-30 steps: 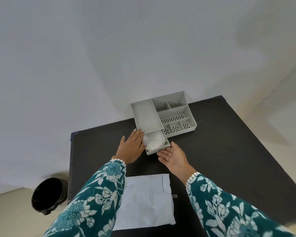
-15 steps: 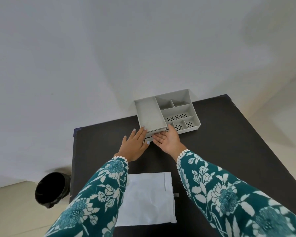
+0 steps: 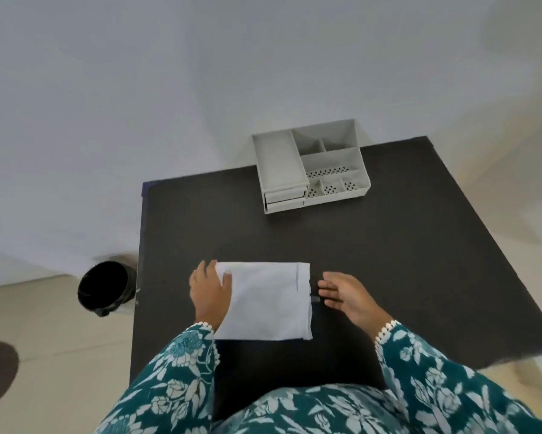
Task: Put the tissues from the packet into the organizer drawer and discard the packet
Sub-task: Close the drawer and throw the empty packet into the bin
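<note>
A flat white paper packet (image 3: 268, 300) lies on the near half of a dark, matte square table (image 3: 373, 261). It looks empty and thin, with a folded seam along its right side. The left hand (image 3: 210, 292) rests at the left edge of the packet; its fingers (image 3: 224, 278) curl around the upper left corner, with the thumb on top of the paper, so this hand is gripping the packet's corner. The right hand (image 3: 348, 296) is just beside the right edge of the packet, palm turned inward and the fingers spread loosely open. It holds nothing, and I cannot tell if the fingertips touch the paper edge. A small dark mark sits on the table between this hand and the packet.

Both arms wear teal sleeves (image 3: 182, 371) with a white flower print and white trim at the cuffs.

At the far side of the table stands a light grey plastic desk organizer (image 3: 310, 166) with several open compartments on top, some with dotted perforated bottoms. Under its left part are two small drawers (image 3: 284, 200), one above the other, and both appear pushed in. The tissues are not visible from here.

On the beige floor to the left of the table stands a round black bin (image 3: 105, 288), open at the top and dark inside. The wall behind is plain white.
</note>
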